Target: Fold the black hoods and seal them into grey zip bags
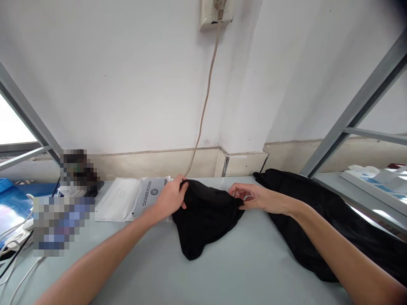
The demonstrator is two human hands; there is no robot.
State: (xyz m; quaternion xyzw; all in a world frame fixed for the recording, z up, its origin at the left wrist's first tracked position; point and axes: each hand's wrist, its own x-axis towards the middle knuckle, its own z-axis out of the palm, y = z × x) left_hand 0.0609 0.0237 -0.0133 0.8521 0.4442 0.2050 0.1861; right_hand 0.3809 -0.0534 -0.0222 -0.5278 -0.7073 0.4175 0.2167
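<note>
A black cloth piece (206,220) hangs between my two hands, its lower part reaching down to the grey table (241,275). My left hand (173,195) pinches its upper left corner, fingers wrapped over the edge. With thumb and fingers, my right hand (249,197) grips the upper right edge. The cloth's upper edge sags between the hands. Just left of my left hand, a grey bag printed ROCKBROS (149,192) lies beside a clear plastic bag (117,199).
A larger black cloth (318,216) lies at the right, under my right forearm. White cables (19,241) and blurred items are at the left. Metal frame posts (356,101) stand on both sides. A cord (208,84) hangs from a wall socket (214,15).
</note>
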